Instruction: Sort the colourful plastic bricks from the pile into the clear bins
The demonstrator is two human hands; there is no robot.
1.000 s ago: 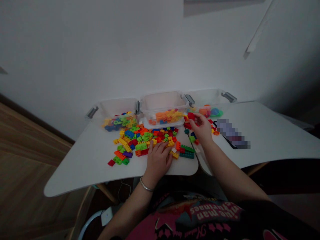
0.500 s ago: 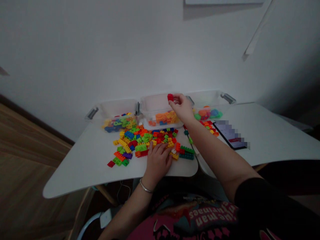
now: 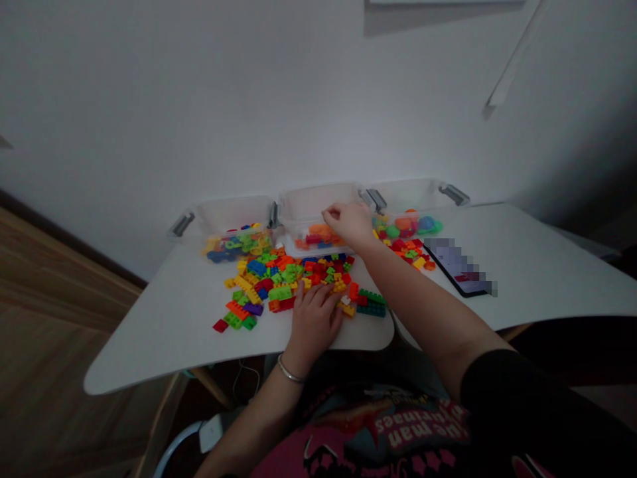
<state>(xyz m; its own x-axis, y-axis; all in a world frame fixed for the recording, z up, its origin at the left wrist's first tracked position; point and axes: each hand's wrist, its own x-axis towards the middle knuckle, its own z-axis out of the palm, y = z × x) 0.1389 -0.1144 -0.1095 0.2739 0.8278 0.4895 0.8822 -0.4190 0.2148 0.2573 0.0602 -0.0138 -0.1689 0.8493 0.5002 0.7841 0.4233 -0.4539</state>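
Observation:
My right hand point(image 3: 350, 222) is over the middle clear plastic bin point(image 3: 318, 199), fingers loosely curved and slightly apart, with nothing visible in them. Below it, inside that bin, lie orange toy bricks point(image 3: 326, 230) and some red ones point(image 3: 313, 239). My left hand point(image 3: 317, 317) rests palm down, fingers spread, on the near edge of a pile of mixed toy building bricks point(image 3: 288, 271). Close by its fingertips are a light green brick point(image 3: 281, 293) and a long red brick point(image 3: 283, 305). What lies under the left palm is hidden.
A left bin point(image 3: 233, 211) holds mixed yellow, green and blue pieces; a right bin point(image 3: 405, 192) holds rounded colourful pieces. More small bricks point(image 3: 412, 252) lie beside a tablet point(image 3: 455, 265) on the right white table point(image 3: 527, 265). The wall stands right behind the bins.
My right hand has moved down and slightly left and let go of the red brick; red now shows among the orange bricks in the middle bin. My left hand has stayed put.

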